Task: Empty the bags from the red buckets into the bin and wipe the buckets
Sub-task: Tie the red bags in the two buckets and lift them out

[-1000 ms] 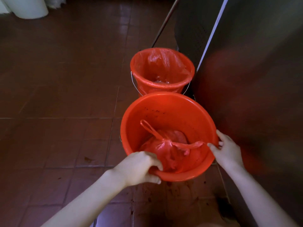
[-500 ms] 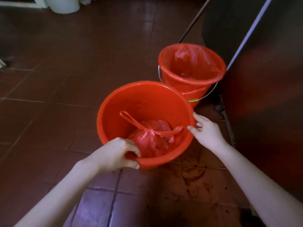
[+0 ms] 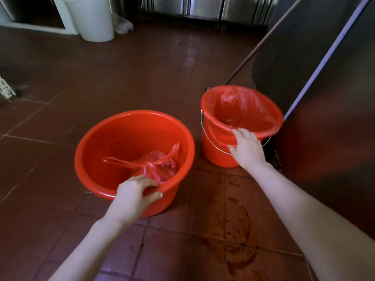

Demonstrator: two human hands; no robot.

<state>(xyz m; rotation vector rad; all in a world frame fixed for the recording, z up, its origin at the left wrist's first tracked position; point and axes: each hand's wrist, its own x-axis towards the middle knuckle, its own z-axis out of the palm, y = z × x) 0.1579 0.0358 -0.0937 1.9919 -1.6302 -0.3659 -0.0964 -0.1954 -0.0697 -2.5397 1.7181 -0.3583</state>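
White bin (image 3: 95, 19) far behind the wide bucket (image 3: 105, 138), steel cabinet (image 3: 324, 118) off to its right. Tied red bag (image 3: 160, 169) sits inside it. Left hand (image 3: 134, 196) clamps its near rim; right hand (image 3: 247, 149) curls over the lined bucket (image 3: 213, 147) just right of it.

Wide red bucket (image 3: 121, 138) holding knotted bag (image 3: 160, 169), lined bucket (image 3: 212, 148) beside

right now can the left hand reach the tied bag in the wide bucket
Probably yes: the left hand grips the rim of the wide bucket; the tied bag lies just beyond, uncovered.
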